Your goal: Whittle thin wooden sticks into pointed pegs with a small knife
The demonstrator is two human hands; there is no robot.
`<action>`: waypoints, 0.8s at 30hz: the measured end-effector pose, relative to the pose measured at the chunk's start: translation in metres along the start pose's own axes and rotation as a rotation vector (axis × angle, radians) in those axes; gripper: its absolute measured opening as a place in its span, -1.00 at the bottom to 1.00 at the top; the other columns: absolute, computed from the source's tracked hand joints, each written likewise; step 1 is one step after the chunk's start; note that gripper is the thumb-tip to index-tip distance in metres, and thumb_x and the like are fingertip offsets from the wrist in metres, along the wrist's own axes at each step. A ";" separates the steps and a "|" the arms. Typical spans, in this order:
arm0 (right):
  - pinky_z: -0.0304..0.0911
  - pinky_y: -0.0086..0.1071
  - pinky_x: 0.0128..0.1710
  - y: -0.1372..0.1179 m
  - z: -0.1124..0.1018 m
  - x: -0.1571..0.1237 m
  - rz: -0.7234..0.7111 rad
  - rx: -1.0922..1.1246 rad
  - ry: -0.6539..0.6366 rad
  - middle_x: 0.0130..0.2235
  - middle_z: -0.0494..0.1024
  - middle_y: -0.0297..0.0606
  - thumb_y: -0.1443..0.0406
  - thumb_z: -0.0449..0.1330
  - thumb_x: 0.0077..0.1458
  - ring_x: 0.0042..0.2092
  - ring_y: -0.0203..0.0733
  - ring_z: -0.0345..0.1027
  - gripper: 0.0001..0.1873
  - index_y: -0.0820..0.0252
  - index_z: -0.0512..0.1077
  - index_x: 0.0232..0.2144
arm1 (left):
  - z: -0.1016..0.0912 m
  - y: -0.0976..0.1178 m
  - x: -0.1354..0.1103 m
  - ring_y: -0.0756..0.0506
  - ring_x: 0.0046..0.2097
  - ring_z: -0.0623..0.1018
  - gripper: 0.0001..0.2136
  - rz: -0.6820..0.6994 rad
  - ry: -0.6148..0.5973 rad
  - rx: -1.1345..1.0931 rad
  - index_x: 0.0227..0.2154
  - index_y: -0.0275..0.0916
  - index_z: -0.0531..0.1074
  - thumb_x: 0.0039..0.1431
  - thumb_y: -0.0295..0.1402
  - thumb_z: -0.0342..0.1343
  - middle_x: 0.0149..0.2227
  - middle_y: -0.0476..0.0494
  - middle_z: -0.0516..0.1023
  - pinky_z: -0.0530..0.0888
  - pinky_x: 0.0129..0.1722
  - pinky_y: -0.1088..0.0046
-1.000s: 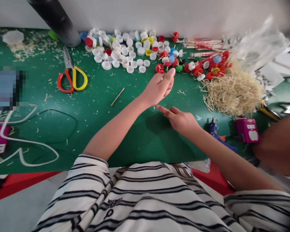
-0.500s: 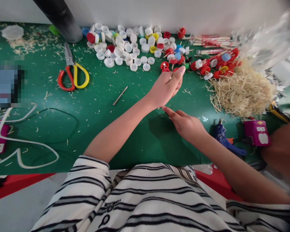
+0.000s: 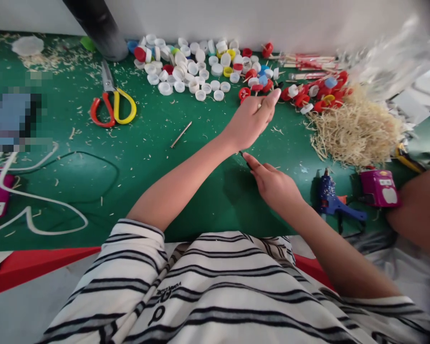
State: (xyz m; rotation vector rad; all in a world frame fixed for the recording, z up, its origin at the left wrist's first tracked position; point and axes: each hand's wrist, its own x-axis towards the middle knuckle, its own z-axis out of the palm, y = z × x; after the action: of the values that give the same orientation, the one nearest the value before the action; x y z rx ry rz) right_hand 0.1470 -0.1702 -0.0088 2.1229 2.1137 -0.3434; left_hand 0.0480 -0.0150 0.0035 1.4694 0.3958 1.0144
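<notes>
My left hand (image 3: 250, 122) reaches forward over the green table (image 3: 136, 157), fingers pressed together on a small wooden stick whose pale tip shows at the knuckles. Its fingertips are at the near edge of a pile of red caps with sticks (image 3: 308, 93). My right hand (image 3: 274, 185) rests on the table just behind it, fingers curled and pointing left, pinching a thin dark pin-like thing (image 3: 245, 157). White and coloured bottle caps (image 3: 186, 67) lie spread at the back.
Red and yellow scissors (image 3: 112, 107) and a thin metal rod (image 3: 181, 134) lie to the left. A heap of wood slivers (image 3: 354, 129), a blue glue gun (image 3: 330, 200) and a purple power strip (image 3: 379, 188) are to the right. Another person's arm (image 3: 419, 210) is at the far right.
My left hand has stretched a little further forward to the red caps. My right hand has stayed low on the table, and a dark thin tip now shows at its fingers.
</notes>
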 end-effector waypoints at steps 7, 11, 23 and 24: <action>0.04 -0.33 -0.46 -0.003 0.000 -0.009 0.012 -0.084 -0.023 -0.11 0.56 -0.22 0.22 -0.19 0.47 -0.25 -0.13 0.47 -0.39 -0.18 0.02 0.50 | -0.013 -0.012 0.007 0.13 -0.65 -0.02 -0.39 -0.037 0.055 -0.082 -0.66 -0.10 -0.06 0.31 0.23 -0.12 -0.70 0.15 -0.13 -0.03 -0.63 0.51; 0.06 -0.34 -0.45 -0.005 -0.005 -0.010 0.021 -0.034 -0.046 -0.05 0.57 -0.23 0.22 -0.18 0.48 -0.23 -0.14 0.49 -0.39 -0.18 0.02 0.50 | -0.024 -0.016 0.013 0.13 -0.65 -0.02 -0.38 -0.080 0.041 -0.150 -0.63 -0.08 -0.08 0.21 0.28 -0.02 -0.69 0.16 -0.12 -0.03 -0.66 0.46; 0.12 -0.36 -0.39 0.007 -0.014 -0.013 -0.031 0.065 -0.013 -0.09 0.57 -0.21 0.20 -0.15 0.46 -0.24 -0.14 0.47 -0.40 -0.14 0.11 0.47 | -0.021 0.019 0.001 0.18 -0.67 -0.04 -0.39 -0.311 -0.244 -0.090 -0.63 -0.14 0.02 0.33 0.25 -0.19 -0.70 0.18 -0.08 -0.06 -0.64 0.57; 0.11 -0.36 -0.40 0.008 -0.018 -0.012 -0.043 0.050 0.007 -0.10 0.57 -0.21 0.19 -0.15 0.46 -0.26 -0.16 0.46 -0.41 -0.15 0.12 0.47 | -0.021 0.021 0.000 0.18 -0.67 -0.03 -0.38 -0.321 -0.295 -0.077 -0.63 -0.15 0.05 0.33 0.25 -0.20 -0.69 0.16 -0.05 -0.04 -0.64 0.57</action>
State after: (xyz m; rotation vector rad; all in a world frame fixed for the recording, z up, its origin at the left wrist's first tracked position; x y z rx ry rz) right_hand 0.1565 -0.1774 0.0111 2.1112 2.1792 -0.3981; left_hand 0.0249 -0.0056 0.0201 1.4058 0.3609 0.5426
